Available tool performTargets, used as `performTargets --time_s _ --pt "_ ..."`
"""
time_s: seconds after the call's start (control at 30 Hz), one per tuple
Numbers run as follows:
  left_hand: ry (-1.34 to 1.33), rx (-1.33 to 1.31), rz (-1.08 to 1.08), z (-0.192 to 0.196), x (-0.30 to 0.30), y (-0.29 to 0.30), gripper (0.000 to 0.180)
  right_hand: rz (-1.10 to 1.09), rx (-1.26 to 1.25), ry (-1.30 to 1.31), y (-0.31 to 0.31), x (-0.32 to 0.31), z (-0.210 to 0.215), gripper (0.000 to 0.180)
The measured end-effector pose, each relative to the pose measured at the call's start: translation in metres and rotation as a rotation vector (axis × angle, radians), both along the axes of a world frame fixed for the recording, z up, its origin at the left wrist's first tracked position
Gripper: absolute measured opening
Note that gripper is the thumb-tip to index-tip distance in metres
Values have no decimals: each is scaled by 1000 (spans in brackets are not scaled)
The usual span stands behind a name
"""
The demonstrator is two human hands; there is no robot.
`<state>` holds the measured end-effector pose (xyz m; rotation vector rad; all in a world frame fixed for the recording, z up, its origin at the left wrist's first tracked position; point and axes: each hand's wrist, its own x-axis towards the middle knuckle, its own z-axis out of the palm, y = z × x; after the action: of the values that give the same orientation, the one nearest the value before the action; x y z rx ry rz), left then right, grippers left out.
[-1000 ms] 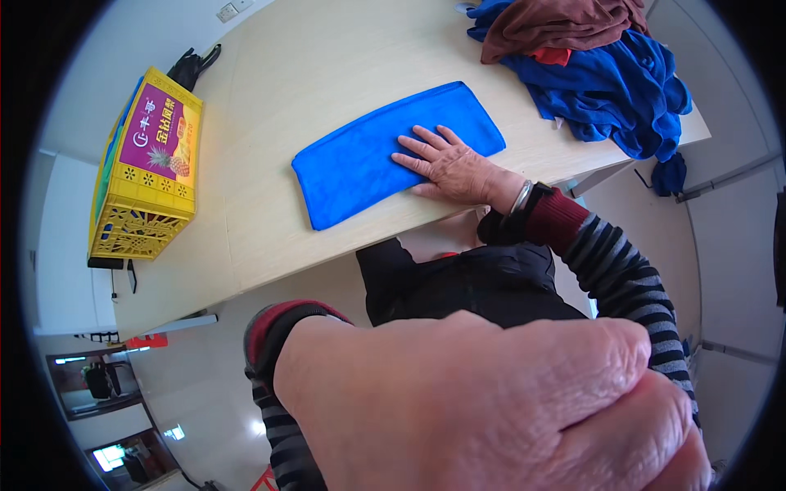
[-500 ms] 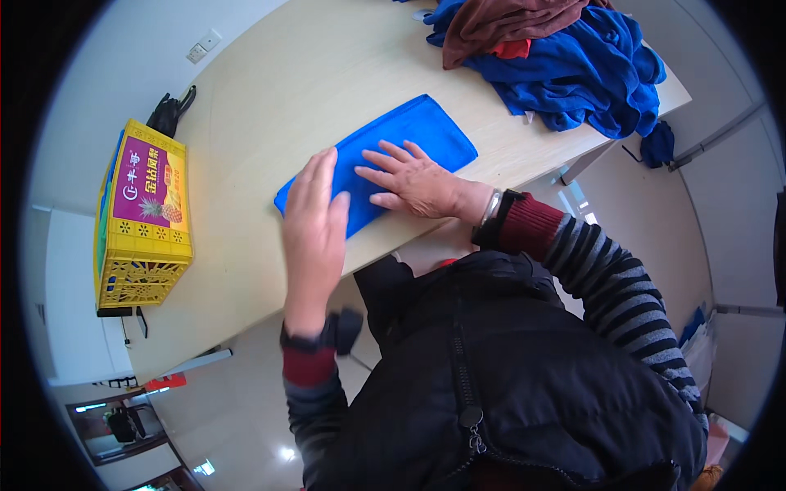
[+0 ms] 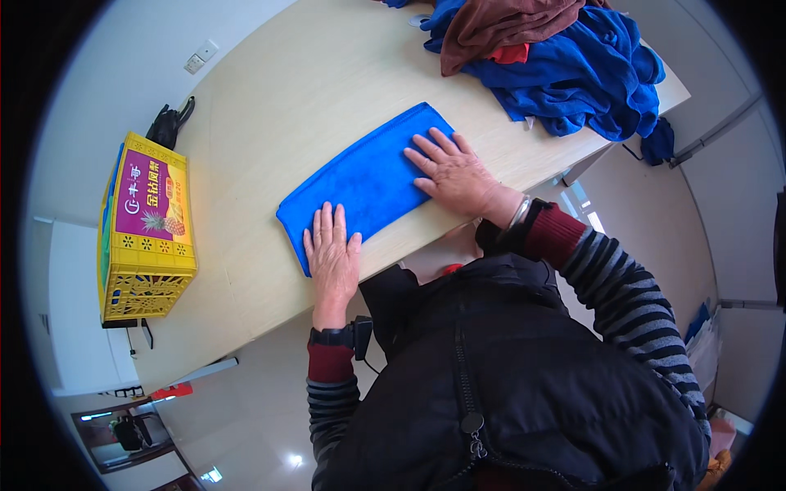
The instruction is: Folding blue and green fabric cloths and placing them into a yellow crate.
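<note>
A folded blue cloth (image 3: 364,176) lies flat on the table as a long rectangle, slanting from lower left to upper right. My left hand (image 3: 331,258) rests open on its near left corner, fingers stretched out. On the right end of the cloth, my right hand (image 3: 455,173) is laid flat with its fingers spread. Neither hand grips anything. The cloth's near right corner is hidden under my right hand.
A heap of blue cloths (image 3: 573,74), with a brown cloth (image 3: 512,29) on top, sits at the table's far right. A yellow crate (image 3: 147,282) stands at the left, a black object (image 3: 169,124) behind it. The pale table (image 3: 246,245) ends just before my body.
My left hand has come down from above the cloth onto its near left corner. My right hand has slid right to the cloth's right end, uncovering its middle.
</note>
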<state>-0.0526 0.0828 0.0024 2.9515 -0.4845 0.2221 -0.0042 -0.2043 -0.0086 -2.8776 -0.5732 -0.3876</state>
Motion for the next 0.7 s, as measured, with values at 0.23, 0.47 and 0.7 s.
performTargets --time_s 0.23,0.47,0.7 --pt "-36 -11 16 21 -8 -21 60 -159 -197 25 -14 -2 17 55" --pt "-82 11 -157 -2 3 -62 61 46 -15 1 35 -3 3 54" --pt "-9 -20 52 -9 -12 13 62 -59 -86 -8 -30 6 -3 55"
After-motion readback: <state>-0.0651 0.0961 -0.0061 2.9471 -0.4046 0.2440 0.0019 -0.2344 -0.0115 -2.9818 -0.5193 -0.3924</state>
